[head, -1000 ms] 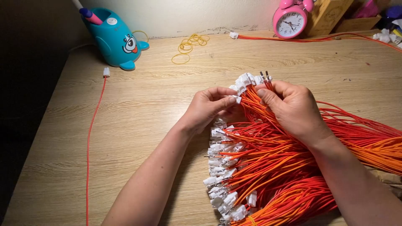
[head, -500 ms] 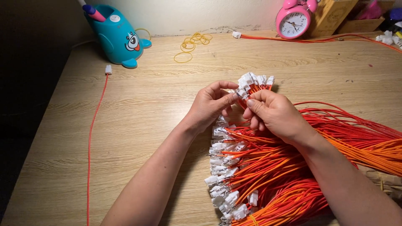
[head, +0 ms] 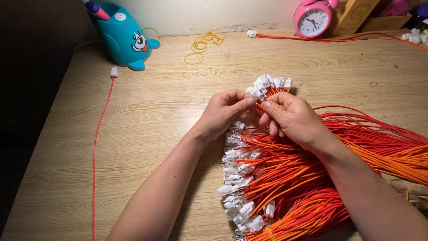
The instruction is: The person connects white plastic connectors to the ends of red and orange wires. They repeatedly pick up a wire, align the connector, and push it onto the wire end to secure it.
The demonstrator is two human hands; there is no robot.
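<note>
Beside the heap of orange wires [head: 312,178], left hand [head: 223,114] and right hand [head: 292,117] pinching a white-plugged wire bundle [head: 269,85], blue toy holder [head: 119,35], yellow rubber bands [head: 203,43] and pink clock [head: 312,18] well beyond, bare wooden desk [head: 147,111] leftward, single red lead [head: 100,129] near its edge.

Both arms are bare all the way up to the bottom edge of the frame, no sleeves showing. The left hand [head: 221,115] and right hand [head: 292,119] wear no gloves, rings, watch or bracelets, and the nails are short and plain.
</note>
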